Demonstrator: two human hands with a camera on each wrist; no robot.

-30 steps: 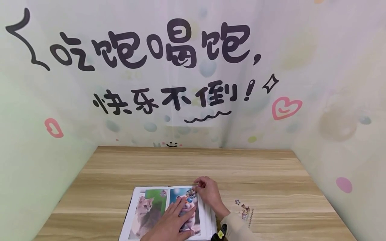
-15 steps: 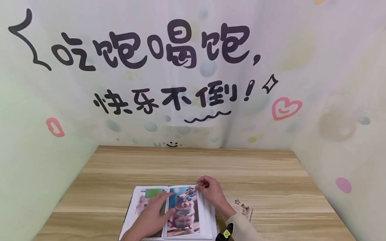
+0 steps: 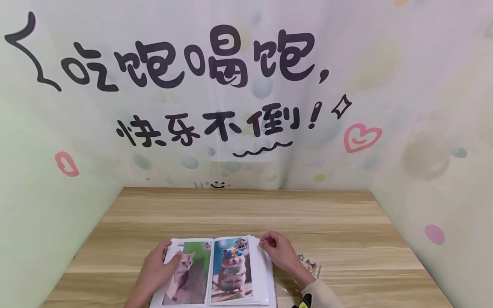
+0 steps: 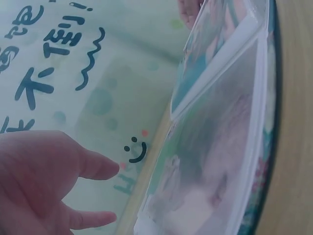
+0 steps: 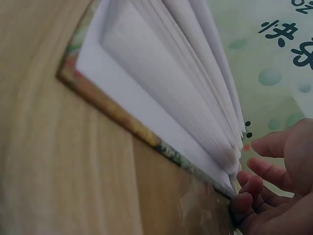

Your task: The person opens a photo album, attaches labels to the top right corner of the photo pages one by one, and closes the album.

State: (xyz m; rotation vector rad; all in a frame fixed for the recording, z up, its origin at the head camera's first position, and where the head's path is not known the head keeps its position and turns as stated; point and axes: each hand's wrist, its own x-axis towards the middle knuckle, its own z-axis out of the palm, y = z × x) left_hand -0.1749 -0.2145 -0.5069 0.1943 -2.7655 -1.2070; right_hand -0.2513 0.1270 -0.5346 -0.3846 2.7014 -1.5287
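Observation:
An open photo album (image 3: 265, 295) lies at the table's front. Its left page shows a cat photo (image 3: 192, 282) with a small sticker at the corner. Opposite is a hamster photo (image 3: 233, 273) with blue sunglasses and a dark sticker (image 3: 242, 244) at its upper right. My left hand (image 3: 154, 265) is at the album's left edge, thumb extended over the cat page; its fingers look straight in the left wrist view. My right hand (image 3: 281, 252) is at the upper right corner, fingers loosely bent, fingertips close to the stacked page edges (image 5: 195, 83).
A clear sticker sheet (image 3: 311, 266) lies on the wooden table (image 3: 346, 239) right of the album, partly covered by the right forearm. A dark band with a yellow patch (image 3: 305, 301) is on the right wrist. A printed curtain (image 3: 231, 171) closes off the back.
My left hand has moved off the hamster page to the album's left edge, uncovering that photo. The right hand has shifted slightly rightward from the page corner.

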